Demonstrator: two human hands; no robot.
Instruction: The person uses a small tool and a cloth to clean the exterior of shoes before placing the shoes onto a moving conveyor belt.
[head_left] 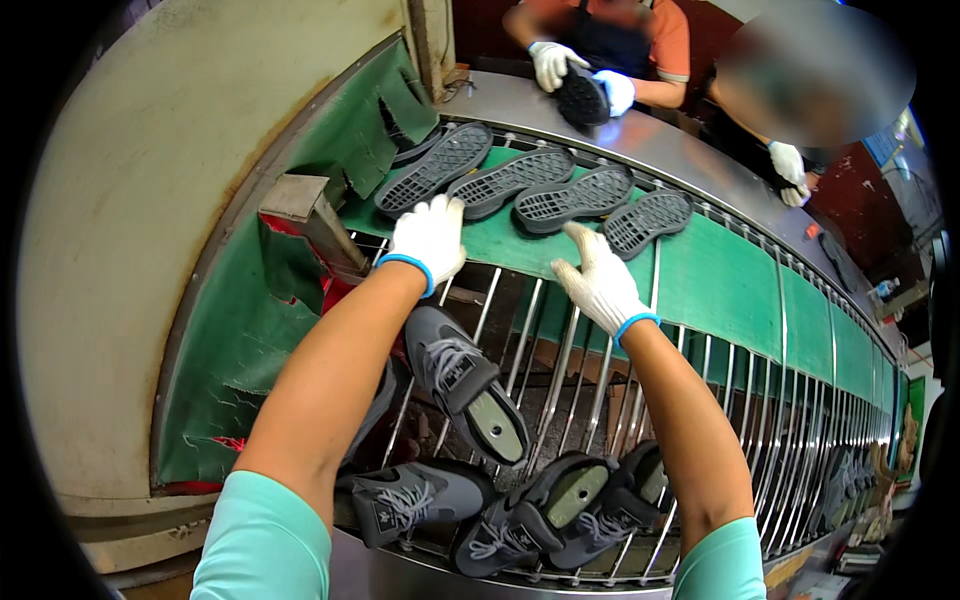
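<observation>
Both my hands wear white knit gloves with blue cuffs. My left hand (430,242) is open, fingers extended at the near ends of a dark grey shoe sole (437,168) and a second sole (512,182); whether it touches them I cannot tell. My right hand (604,282) is open too, thumb and fingers apart and nothing in it, just short of a third sole (575,198) and a fourth sole (648,221). The soles lie tread-side down on a green belt (710,265). Beneath my left wrist, a grey laced shoe (465,383) with a green last inside rests on metal rollers.
More grey shoes on lasts, among them a shoe (415,500) and another shoe (535,515), lie along the near edge of the rollers (590,385). A metal post (315,215) and torn green flap (350,130) stand left. Across the belt, a co-worker's gloved hands hold a black sole (582,97).
</observation>
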